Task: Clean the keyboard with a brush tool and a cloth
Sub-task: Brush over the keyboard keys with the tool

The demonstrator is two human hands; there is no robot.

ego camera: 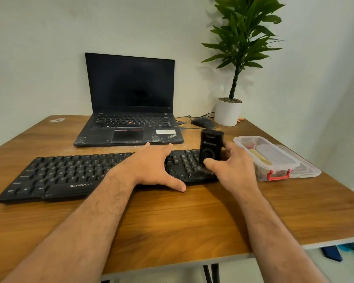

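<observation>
Keyboard [86,176], long, black and plastic, lies under your flat, loose left hand [151,166]. Your right hand [231,166] grips the black boxy brush tool [211,147]. Push hard and keys could pop.

- The place looked like a small office or home desk corner.
- A wooden desk [172,221] stood against a plain pale wall [39,58].
- An open ThinkPad laptop [129,103], a wired mouse [203,122] and a Zebronics keyboard [70,176] lay on it.
- A potted plant [239,54] in a white pot stood in the far corner, near a clear plastic storage box [268,158].
</observation>
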